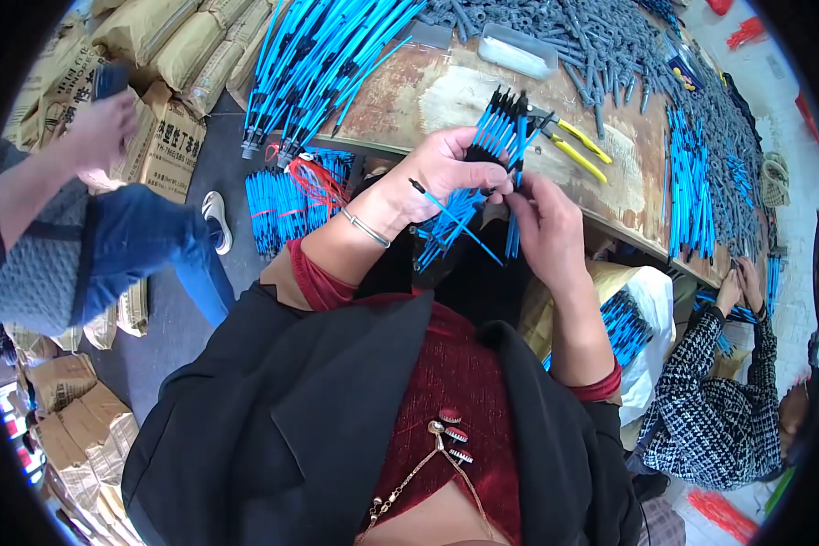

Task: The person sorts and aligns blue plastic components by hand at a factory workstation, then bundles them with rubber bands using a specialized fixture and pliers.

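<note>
My left hand (450, 170) is wrapped round a bundle of thin blue tubes with black ends (491, 136), held upright at the table's near edge. One loose blue tube with a black tip (461, 223) slants out below that hand. Pressed against the bundle's right side, my right hand (548, 221) has its thumb and fingers pinched on the tubes. What lies between those fingertips is hidden. Just beyond the hands, pliers with yellow handles (581, 148) rest on the worn wooden table (391, 100).
Grey plastic parts (601, 45) are heaped at the back, beside a clear plastic tray (519, 52). More blue tubes lie at left (323, 55) and right (689, 182). A white sack (655, 309) stands at right. One person (45, 237) passes at left; another (714, 400) works at right.
</note>
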A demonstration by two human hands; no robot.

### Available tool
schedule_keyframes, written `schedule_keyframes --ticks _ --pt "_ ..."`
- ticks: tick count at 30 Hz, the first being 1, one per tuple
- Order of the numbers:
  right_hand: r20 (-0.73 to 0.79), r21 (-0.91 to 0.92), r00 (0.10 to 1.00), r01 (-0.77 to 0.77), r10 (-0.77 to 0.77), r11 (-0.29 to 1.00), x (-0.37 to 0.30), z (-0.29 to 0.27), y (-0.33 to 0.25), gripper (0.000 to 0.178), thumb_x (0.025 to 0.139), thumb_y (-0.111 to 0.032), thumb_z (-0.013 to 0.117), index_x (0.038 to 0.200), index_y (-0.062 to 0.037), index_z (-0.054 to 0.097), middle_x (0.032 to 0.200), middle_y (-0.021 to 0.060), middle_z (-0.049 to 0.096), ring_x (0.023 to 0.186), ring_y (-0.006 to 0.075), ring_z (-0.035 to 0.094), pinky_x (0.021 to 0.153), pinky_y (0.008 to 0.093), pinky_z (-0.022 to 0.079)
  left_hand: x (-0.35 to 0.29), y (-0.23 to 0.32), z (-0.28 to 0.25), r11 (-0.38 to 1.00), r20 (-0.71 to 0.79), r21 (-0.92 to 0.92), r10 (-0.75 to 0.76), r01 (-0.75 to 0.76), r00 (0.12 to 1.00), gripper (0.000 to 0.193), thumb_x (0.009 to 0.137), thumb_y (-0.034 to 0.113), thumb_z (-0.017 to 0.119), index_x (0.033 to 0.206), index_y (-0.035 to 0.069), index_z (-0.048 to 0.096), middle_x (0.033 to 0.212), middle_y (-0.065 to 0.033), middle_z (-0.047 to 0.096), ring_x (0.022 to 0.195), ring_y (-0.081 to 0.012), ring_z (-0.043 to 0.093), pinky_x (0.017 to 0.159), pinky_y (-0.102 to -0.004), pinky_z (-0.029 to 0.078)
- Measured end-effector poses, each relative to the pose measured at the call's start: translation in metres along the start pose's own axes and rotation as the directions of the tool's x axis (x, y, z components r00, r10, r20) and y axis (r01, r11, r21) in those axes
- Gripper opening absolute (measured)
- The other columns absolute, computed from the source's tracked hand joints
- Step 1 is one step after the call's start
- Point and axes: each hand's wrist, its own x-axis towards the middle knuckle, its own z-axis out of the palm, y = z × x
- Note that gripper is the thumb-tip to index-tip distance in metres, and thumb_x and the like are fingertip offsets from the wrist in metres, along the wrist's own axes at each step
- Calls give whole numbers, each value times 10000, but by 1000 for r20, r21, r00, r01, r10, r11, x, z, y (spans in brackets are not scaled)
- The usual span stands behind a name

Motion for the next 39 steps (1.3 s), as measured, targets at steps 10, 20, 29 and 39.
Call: schedule_keyframes --ticks 10,20,29,39 --pt "-96 -212 994 22 -43 977 1 15 3 239 770 -8 584 1008 -15 558 825 155 593 765 335 596 651 380 487 5 1 3 991 -44 -121 -57 51 997 228 803 64 627 1021 21 572 862 -122 650 769 -195 629 685 -313 495" --pt "112 126 993 -41 27 991 -35 27 14 224 832 -16 546 1054 5 560 913 146 618 823 233 627 731 297 486 -20 -9 5 987 -71 152 -34 45 997 189 809 13 603 993 23 559 879 -122 645 777 -187 623 710 -303 492" --pt "-200 465 966 -54 164 884 13 -19 22 282 868 -73 538 1123 48 521 1020 115 611 918 178 591 822 276 457 14 -16 1 955 -113 234 214 -184 970 201 821 -29 573 1014 28 567 893 -116 642 832 -206 630 765 -332 517" --pt "347 803 865 -73 -364 591 -11 32 -40 453 881 -328 490 1160 29 487 1113 149 565 1026 261 552 894 356 419 -4 -16 5 1000 -172 17 -1 4 985 183 825 1 581 1003 20 615 879 -75 649 804 -129 619 751 -263 503"
